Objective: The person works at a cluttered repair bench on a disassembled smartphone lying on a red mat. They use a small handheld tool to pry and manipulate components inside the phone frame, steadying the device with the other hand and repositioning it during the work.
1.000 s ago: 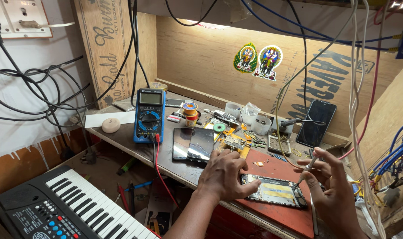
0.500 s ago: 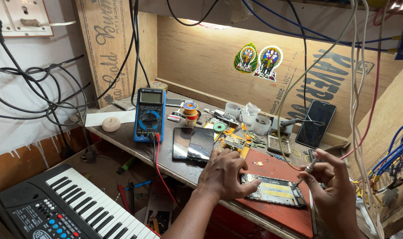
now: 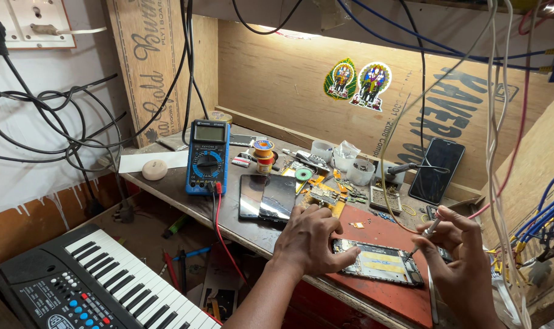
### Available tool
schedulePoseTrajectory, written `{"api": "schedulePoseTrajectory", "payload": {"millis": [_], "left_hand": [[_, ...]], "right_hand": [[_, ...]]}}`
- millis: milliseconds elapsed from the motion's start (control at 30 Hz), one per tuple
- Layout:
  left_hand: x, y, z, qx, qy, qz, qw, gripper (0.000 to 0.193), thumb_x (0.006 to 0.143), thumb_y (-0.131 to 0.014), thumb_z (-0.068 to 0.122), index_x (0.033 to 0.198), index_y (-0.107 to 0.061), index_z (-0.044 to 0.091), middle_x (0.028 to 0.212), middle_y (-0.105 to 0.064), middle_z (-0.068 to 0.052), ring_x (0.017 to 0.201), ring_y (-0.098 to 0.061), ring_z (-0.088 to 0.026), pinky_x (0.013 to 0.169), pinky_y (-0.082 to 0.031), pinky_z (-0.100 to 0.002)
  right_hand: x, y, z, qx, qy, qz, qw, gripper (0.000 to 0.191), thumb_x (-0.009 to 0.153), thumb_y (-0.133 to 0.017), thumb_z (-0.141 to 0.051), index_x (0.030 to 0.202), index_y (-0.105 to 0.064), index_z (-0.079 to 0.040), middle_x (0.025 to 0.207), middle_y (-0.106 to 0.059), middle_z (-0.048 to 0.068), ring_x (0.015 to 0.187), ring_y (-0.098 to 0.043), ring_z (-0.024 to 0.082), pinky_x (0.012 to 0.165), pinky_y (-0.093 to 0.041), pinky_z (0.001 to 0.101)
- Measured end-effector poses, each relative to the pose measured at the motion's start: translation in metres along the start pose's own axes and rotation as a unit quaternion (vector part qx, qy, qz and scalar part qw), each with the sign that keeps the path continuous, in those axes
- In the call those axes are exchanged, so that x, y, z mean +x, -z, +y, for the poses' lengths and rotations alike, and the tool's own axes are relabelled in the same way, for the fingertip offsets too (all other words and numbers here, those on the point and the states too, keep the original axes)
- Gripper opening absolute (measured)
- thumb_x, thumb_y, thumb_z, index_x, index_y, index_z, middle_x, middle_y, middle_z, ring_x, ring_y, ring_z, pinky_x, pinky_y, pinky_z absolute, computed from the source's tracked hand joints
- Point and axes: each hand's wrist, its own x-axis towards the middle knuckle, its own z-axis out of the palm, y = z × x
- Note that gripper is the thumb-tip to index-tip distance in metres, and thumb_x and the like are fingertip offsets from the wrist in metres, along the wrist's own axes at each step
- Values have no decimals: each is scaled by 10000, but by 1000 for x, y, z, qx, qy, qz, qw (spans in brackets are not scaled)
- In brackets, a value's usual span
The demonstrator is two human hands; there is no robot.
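Phone [image 3: 380,263], opened, lies on the red mat [image 3: 405,298], long axis left-right; our left hand [image 3: 310,240] presses its left end, our right hand [image 3: 456,253] pinches a screwdriver [image 3: 424,234] over its right end.

Two bare forearms, no sleeves in view — left hand [image 3: 310,240] and right hand [image 3: 462,259] without rings or gloves

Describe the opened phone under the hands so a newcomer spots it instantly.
Start at the wooden workbench and find the red mat at its near right edge. The opened phone lies flat there, the left hand resting on its end. Unlike the two dark glossy phones beside the multimeter, its insides are exposed.
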Motion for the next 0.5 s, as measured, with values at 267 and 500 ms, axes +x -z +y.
{"api": "schedulePoseTrajectory", "payload": {"millis": [267, 500], "left_hand": [[-1, -1, 0, -7, -1, 5, 1000, 470, 739, -740, 592, 808, -728, 127, 847, -671, -47, 920, -628, -195, 1021, -417, -368], [-1, 0, 0, -9, -6, 7, 1000, 464, 741, -744, 583, 814, -726, 126, 855, -674, -47, 925, -628, -199, 1023, -417, -375]], "right_hand": [[2, 0, 5, -26, -65, 24, 997, 630, 891, -705, 92, 1433, -416, -47, 991, -669, 237, 980, -715, 291, 865, -596, 369], [1, 4, 4, 55, -12, -30, 998, 487, 929, -535, 107, 1362, -386, -58, 1099, -714, 127, 1044, -737, 214, 839, -599, 312]]}}
